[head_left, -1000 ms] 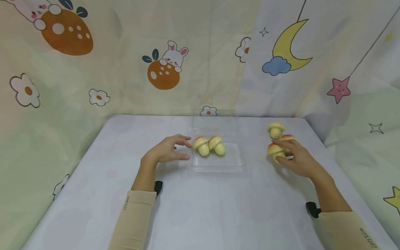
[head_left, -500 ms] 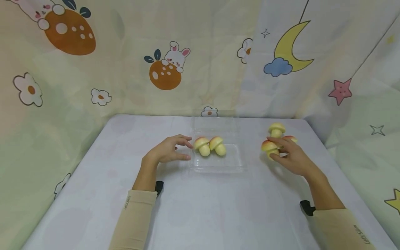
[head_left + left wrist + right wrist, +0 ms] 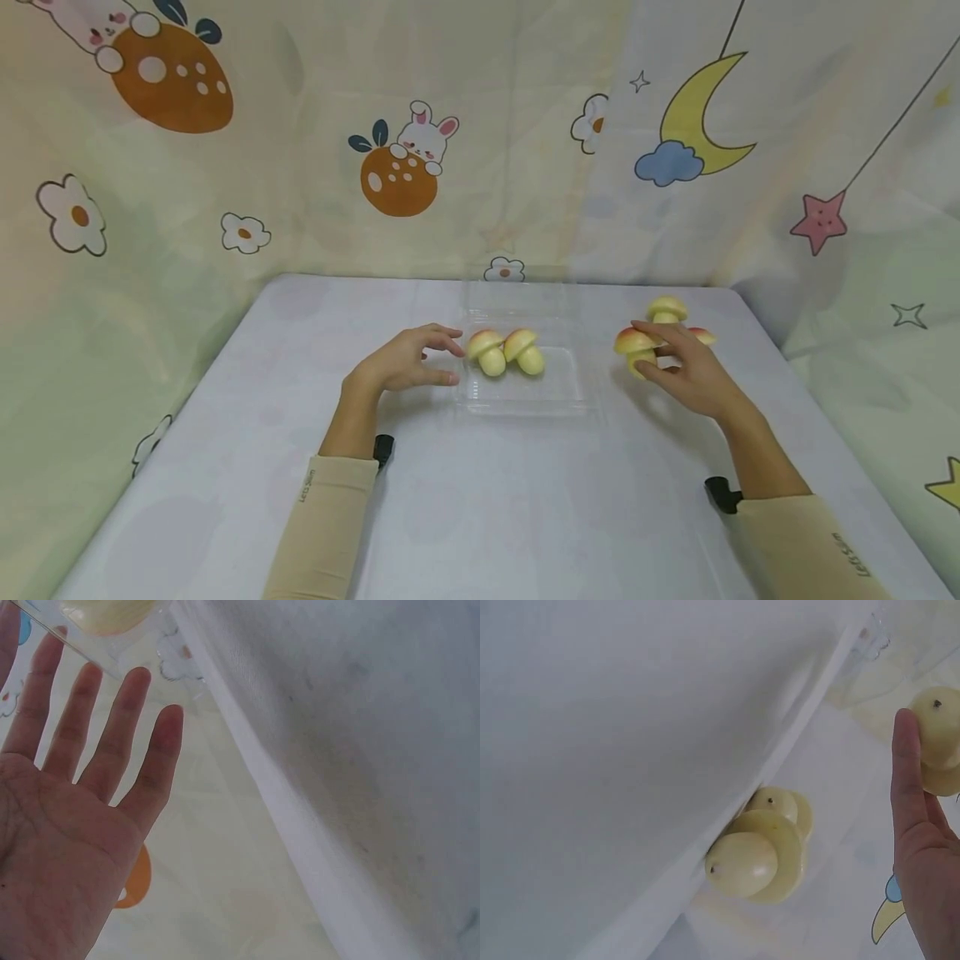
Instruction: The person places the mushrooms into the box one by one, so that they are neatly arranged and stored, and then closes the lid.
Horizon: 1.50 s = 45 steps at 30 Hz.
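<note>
My right hand (image 3: 693,371) pinches a toy mushroom (image 3: 634,343) with a yellow, red-tinged cap between thumb and fingers, above the table's right side. The right wrist view shows the held mushroom's stem end (image 3: 939,724) beside the thumb. My left hand (image 3: 401,362) stays at the left edge of a clear plastic clamshell box (image 3: 558,392), fingertips right at its rim. Its fingers (image 3: 127,712) look spread and fairly straight in the left wrist view. Two similar mushrooms lie side by side in the box, a left one (image 3: 491,360) and a right one (image 3: 529,358).
Behind the right hand a yellow mushroom (image 3: 667,308) stands on the table, and a red-capped mushroom (image 3: 703,336) is mostly hidden by the hand. The box's clear lid (image 3: 517,298) lies open toward the back. A patterned cloth (image 3: 300,167) hangs behind the white-covered table (image 3: 525,500).
My right hand has moved left with the mushroom, away from the other two on the right. My left hand has kept its place at the box.
</note>
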Motion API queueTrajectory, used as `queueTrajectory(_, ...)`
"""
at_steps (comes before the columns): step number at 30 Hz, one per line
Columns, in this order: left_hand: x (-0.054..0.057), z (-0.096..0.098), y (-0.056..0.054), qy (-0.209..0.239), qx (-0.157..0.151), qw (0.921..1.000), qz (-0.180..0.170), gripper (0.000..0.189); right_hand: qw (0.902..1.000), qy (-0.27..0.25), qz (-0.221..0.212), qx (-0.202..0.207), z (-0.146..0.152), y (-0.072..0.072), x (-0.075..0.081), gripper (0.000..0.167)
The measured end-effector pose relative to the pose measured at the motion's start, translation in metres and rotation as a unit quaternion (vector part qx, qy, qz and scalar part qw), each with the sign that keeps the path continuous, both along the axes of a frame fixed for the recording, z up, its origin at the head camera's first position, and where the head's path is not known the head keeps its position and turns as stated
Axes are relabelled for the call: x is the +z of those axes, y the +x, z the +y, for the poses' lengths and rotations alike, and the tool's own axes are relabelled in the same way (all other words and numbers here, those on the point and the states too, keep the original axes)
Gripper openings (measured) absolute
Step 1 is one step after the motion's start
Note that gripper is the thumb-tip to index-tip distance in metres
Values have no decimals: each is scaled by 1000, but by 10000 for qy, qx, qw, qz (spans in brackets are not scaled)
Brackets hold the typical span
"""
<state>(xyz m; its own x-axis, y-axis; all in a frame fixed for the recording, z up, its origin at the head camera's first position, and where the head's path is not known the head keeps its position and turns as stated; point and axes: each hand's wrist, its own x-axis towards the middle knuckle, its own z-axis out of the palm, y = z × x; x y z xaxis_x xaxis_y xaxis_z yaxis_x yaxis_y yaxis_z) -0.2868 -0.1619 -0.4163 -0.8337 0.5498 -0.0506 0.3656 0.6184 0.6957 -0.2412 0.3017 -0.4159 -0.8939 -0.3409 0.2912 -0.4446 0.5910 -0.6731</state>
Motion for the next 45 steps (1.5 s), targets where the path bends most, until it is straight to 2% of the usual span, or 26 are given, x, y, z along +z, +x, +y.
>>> queueTrajectory(5,1,-1,1,-21,-5,10000,30,45,9999,-154,-32,-61,-8,-3,0,61)
queueTrajectory(13,2,-3,1,-70,1,9999,82,45,9989,-411,219,-46,-25,-12,2,62)
queueTrajectory(23,2,-3,0,-71,8,9999,85,45,9967,-811,-18,23,-41,-14,0,62)
queueTrajectory(30,2,0,1,-8,-52,9999,89,44,9975,-707,-22,-13,-44,-15,4,62)
queueTrajectory(39,-1,1,0,-26,18,10000,-9,44,9964,-840,-57,26,-52,-17,9,64)
queueTrajectory(45,-2,0,0,-21,7,10000,-17,44,9943,-1041,-241,54,-60,-21,10,61)
